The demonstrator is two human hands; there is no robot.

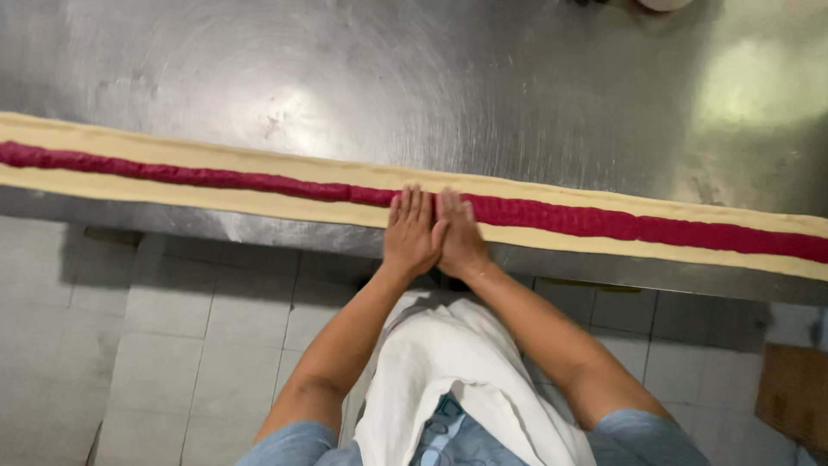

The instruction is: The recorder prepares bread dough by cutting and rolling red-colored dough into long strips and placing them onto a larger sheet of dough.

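A long pale dough strip (216,158) lies along the near edge of a steel table (431,86). A dark red filling line (604,223) runs down its middle. My left hand (410,231) and my right hand (459,233) rest flat side by side on the strip's near edge at the centre. The fingers point away from me, reach the red filling and hold nothing.
A white apron (448,362) hangs in front of me over a grey tiled floor (172,345). A brown cardboard piece (793,393) lies on the floor at the right. Part of a white object (664,3) shows at the table's far edge.
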